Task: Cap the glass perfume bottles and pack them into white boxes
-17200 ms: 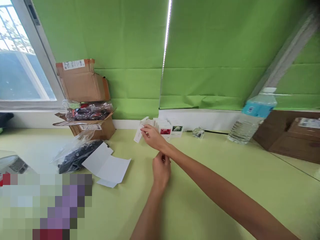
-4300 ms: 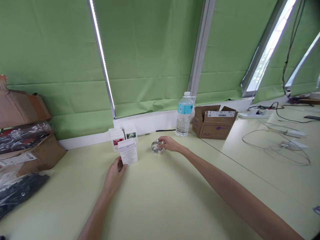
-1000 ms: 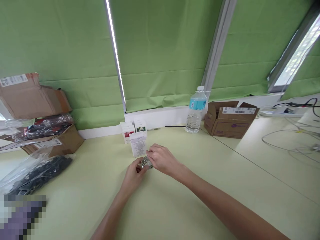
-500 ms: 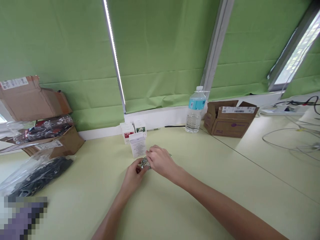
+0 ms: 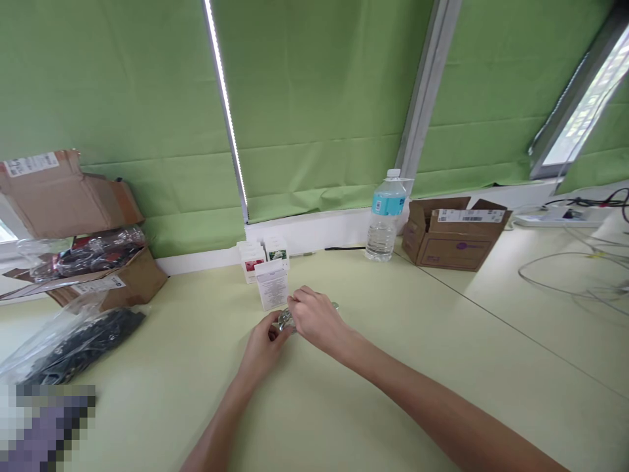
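My left hand is closed around the left side of a small shiny, clear or silvery object low over the table. My right hand is closed over the object's right side, fingers bent down and pressed together, so what they grip is hidden. A small pale tip shows just beyond my right knuckles; I cannot tell whether it belongs to the same object. Directly behind my hands stands a white printed card box, with two white boxes bearing flower pictures behind it.
A water bottle and an open cardboard box stand along the wall, near a black stick. Cardboard boxes and a plastic bag of dark items are on the left. Cables lie to the right.
Both hands stay nearly in place on the shiny object. The whole view has shifted very slightly; nothing else has visibly moved.
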{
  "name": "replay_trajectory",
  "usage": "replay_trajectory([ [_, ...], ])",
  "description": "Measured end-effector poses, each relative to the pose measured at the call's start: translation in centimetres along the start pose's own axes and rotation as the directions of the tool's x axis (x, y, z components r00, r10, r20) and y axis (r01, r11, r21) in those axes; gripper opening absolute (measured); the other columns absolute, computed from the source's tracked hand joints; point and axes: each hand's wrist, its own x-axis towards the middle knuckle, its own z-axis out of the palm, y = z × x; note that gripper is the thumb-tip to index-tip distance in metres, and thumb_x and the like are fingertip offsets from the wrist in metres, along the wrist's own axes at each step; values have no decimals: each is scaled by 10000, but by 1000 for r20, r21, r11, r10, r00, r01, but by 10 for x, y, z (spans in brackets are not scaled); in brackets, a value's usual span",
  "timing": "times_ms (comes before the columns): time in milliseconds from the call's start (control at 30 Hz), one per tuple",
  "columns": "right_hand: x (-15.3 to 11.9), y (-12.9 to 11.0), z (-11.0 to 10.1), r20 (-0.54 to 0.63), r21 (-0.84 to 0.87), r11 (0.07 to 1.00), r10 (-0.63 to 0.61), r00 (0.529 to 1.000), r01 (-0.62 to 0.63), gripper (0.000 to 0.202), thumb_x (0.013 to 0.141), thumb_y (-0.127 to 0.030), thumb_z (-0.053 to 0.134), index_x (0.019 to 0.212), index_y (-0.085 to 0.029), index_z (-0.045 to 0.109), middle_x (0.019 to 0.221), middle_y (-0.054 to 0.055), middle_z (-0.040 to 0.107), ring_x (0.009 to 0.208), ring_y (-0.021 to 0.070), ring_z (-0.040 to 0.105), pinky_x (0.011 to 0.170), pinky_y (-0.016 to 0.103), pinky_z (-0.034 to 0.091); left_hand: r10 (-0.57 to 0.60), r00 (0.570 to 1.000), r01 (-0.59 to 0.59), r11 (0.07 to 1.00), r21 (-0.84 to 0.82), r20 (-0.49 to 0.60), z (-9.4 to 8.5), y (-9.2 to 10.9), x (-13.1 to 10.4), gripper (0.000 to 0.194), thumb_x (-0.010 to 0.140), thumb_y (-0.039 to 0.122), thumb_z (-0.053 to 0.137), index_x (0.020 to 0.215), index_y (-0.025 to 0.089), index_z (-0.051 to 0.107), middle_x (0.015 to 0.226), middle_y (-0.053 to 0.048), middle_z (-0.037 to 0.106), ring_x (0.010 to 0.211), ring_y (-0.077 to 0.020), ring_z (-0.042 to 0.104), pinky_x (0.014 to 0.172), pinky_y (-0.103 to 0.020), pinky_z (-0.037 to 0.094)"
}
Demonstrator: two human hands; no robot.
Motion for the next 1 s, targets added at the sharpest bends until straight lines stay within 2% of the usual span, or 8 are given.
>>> replay_trajectory([
  [400, 2, 4, -3, -20, 81, 992, 99, 995, -97, 248, 924, -226, 419, 813, -187, 637, 856, 59, 683, 809, 183, 596, 557, 258, 312, -13, 1000, 13, 1000, -2, 10, 0, -1, 0, 354, 817, 451, 501, 1052, 203, 594, 775, -2, 571, 587, -111, 442, 556, -217, 331],
  [500, 2, 3, -6, 11, 122, 980, 155, 988, -155, 198, 920, -264, 442, 877, -198, 624, 883, 50, 689, 798, 179, 614, 573, 248, 320, -19, 1000, 19, 1000, 3, 14, 0, -2, 1, 375, 814, 450, 506, 1085, 207, 592, 748, 2, 570, 585, -113, 449, 558, -216, 337],
  [567, 2, 3, -9, 30, 148, 972, 179, 983, -182, 224, 914, -360, 460, 956, -200, 612, 877, 52, 693, 779, 190, 627, 576, 251, 329, -24, 1000, 23, 1000, 10, 9, 0, -2, 1, 394, 810, 447, 510, 1117, 212, 584, 724, 10, 565, 580, -115, 450, 557, -217, 340],
  [667, 2, 11, -19, 28, 176, 956, 234, 972, -235, 381, 928, -486, 377, 1064, -200, 590, 827, 61, 696, 766, 210, 639, 591, 266, 347, -38, 999, 38, 999, 22, 5, -1, -3, 1, 400, 802, 445, 519, 1122, 216, 585, 714, 10, 578, 591, -124, 468, 569, -223, 355],
  [767, 1, 30, -27, 46, 135, 944, 297, 954, -301, 401, 971, -397, 269, 1031, -203, 614, 872, 86, 693, 828, 222, 641, 644, 286, 366, -38, 999, 38, 999, 32, 5, -1, -3, 1, 383, 795, 445, 526, 1093, 217, 601, 722, 4, 594, 624, -135, 499, 594, -233, 376],
  [867, -4, 54, -25, 193, 59, 948, 296, 935, -312, 308, 927, -355, 396, 964, -173, 641, 957, 125, 674, 918, 248, 625, 676, 299, 385, -32, 999, 32, 999, 41, -3, -1, -3, 1, 400, 789, 446, 531, 1108, 217, 606, 713, -1, 593, 644, -145, 517, 607, -244, 389],
  [933, -9, 66, -18, 277, 52, 956, 265, 923, -290, 251, 819, -351, 577, 974, -166, 646, 969, 122, 668, 923, 253, 623, 657, 284, 396, -31, 1000, 31, 999, 43, -3, -2, -3, 1, 414, 786, 447, 534, 1121, 214, 605, 710, -3, 595, 645, -148, 521, 609, -249, 393],
  [1000, -13, 72, -7, 318, 58, 960, 242, 917, -273, 237, 736, -257, 659, 956, -169, 652, 932, 102, 668, 868, 233, 632, 612, 260, 393, -31, 1000, 31, 999, 40, 4, -2, -3, 1, 409, 787, 448, 535, 1114, 214, 610, 716, -4, 600, 643, -146, 521, 610, -251, 395],
])
